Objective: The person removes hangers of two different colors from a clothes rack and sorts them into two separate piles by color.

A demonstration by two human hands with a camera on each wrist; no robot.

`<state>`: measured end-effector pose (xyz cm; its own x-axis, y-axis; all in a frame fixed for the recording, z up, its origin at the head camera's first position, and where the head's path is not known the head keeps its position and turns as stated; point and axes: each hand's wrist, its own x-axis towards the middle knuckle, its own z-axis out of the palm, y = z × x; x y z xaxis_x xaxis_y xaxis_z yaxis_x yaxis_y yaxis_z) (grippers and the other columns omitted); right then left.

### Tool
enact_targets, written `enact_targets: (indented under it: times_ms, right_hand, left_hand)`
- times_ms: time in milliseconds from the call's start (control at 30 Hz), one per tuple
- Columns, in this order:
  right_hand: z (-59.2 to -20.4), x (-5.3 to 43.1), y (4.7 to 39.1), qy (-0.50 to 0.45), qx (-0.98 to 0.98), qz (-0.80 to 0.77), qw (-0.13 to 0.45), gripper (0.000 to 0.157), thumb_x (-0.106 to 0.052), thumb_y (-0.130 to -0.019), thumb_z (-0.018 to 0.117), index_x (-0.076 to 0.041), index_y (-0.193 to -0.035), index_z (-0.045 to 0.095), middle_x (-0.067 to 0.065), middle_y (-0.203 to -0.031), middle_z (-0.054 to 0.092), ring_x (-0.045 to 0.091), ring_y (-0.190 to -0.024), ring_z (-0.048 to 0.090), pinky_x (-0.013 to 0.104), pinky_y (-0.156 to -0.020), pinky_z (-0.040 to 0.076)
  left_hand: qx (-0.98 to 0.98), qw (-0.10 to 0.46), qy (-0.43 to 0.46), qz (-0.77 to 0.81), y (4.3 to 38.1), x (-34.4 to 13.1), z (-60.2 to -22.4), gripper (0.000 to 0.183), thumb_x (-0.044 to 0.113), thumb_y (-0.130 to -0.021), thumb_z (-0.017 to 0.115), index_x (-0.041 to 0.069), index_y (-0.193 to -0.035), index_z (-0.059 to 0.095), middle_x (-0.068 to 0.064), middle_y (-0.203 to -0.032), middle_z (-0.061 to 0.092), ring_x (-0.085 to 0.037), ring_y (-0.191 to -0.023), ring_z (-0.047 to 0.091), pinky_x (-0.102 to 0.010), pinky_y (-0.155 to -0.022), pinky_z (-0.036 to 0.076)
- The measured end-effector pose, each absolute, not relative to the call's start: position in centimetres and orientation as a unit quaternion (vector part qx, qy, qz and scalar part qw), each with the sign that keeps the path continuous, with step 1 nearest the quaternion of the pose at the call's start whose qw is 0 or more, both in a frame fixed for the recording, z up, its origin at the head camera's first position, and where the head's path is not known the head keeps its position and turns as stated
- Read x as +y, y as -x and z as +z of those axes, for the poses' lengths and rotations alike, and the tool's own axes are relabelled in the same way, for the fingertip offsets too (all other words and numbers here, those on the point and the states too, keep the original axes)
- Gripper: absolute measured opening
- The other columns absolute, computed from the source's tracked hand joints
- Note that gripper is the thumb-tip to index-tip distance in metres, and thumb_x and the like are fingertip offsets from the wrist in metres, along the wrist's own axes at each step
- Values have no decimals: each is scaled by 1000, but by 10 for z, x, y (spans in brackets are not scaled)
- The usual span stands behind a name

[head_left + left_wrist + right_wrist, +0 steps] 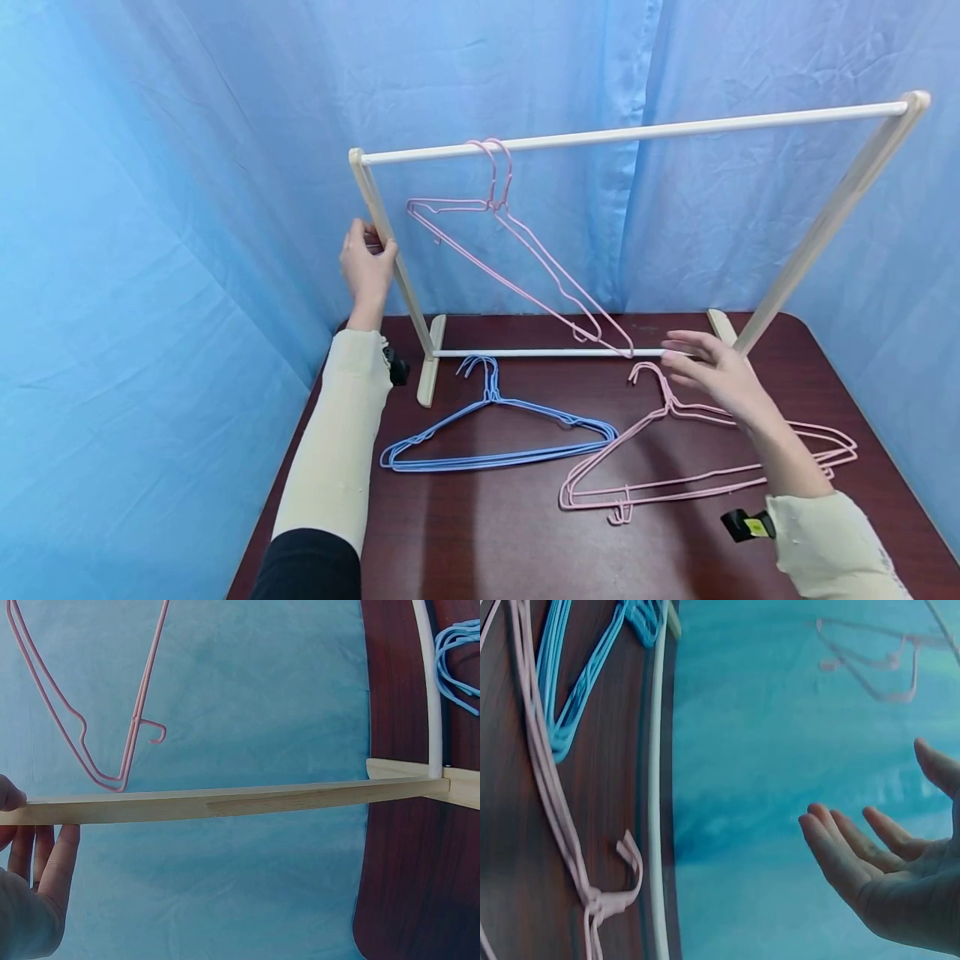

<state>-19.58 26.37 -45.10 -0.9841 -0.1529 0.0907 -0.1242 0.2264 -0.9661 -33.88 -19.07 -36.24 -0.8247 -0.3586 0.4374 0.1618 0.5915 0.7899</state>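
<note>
My left hand (pixel 367 262) grips the left wooden post (pixel 210 804) of a garment rack, thumb on one side and fingers on the other. Two pink wire hangers (pixel 517 302) hang by their hooks from the white top rail (pixel 675 130), to the right of that hand. Fingers spread and lightly bent, my right hand (pixel 716 375) is in the air with nothing in it. Below it, a group of pink hangers (pixel 651 425) lies on the table, partly hidden by the right forearm. Blue hangers (pixel 491 403) lie stacked to their left.
The rack stands at the back of the dark red-brown table (pixel 517 542). Its right post (pixel 832 217) slants up on the far side, and a white lower bar (pixel 540 353) runs near the tabletop. Blue curtain (pixel 247 167) surrounds the table at the back and sides.
</note>
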Motion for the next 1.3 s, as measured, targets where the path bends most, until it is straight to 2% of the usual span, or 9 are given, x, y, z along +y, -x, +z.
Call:
enact_targets:
  times_ms: [233, 367, 467, 767, 967, 1300]
  right_hand:
    - [-446, 229, 199, 132, 738, -662, 30, 27, -5, -97, 61, -7, -124, 59, -13, -106, 72, 2, -95, 72, 22, -81, 60]
    - [-444, 219, 199, 155, 709, -687, 24, 28, -2, -98, 59, 12, -122, 58, -6, -102, 77, 7, -93, 74, 25, -80, 60]
    - [-444, 216, 198, 164, 703, -692, 4, 29, -1, -98, 57, 21, -117, 57, -3, -100, 78, 8, -91, 75, 25, -78, 60]
    - [-443, 216, 194, 143, 626, -764, -65, 17, 6, -96, 57, 8, -106, 71, 2, -96, 78, 12, -89, 76, 27, -80, 58]
    - [-440, 219, 192, 133, 584, -794, -103, 17, 7, -95, 56, 10, -105, 70, 9, -95, 78, 16, -90, 77, 28, -81, 58]
    - [-435, 221, 187, 122, 556, -808, -153, 18, 6, -95, 56, 15, -107, 67, 12, -95, 78, 20, -90, 77, 30, -81, 59]
  left_hand:
    - [-843, 289, -57, -451, 340, -190, -362, 21, 16, -95, 61, 1, -108, 54, -20, -113, 60, -32, -108, 65, -44, -92, 57]
    - [-843, 289, -56, -451, 340, -189, -362, 20, 16, -95, 62, 1, -107, 55, -20, -113, 60, -32, -108, 66, -44, -92, 57]
    - [-842, 288, -55, -452, 339, -189, -362, 21, 16, -95, 62, 1, -108, 54, -20, -113, 60, -32, -108, 66, -45, -92, 58]
    - [-843, 289, -54, -451, 340, -190, -362, 21, 16, -95, 62, 1, -107, 54, -21, -112, 59, -33, -107, 65, -46, -91, 57]
    - [-844, 289, -54, -450, 341, -190, -364, 21, 16, -96, 62, 0, -108, 54, -21, -113, 59, -33, -107, 65, -46, -92, 57]
    - [-845, 289, -56, -447, 340, -190, -364, 21, 17, -95, 62, 1, -107, 54, -21, -113, 60, -33, -107, 65, -46, -91, 57]
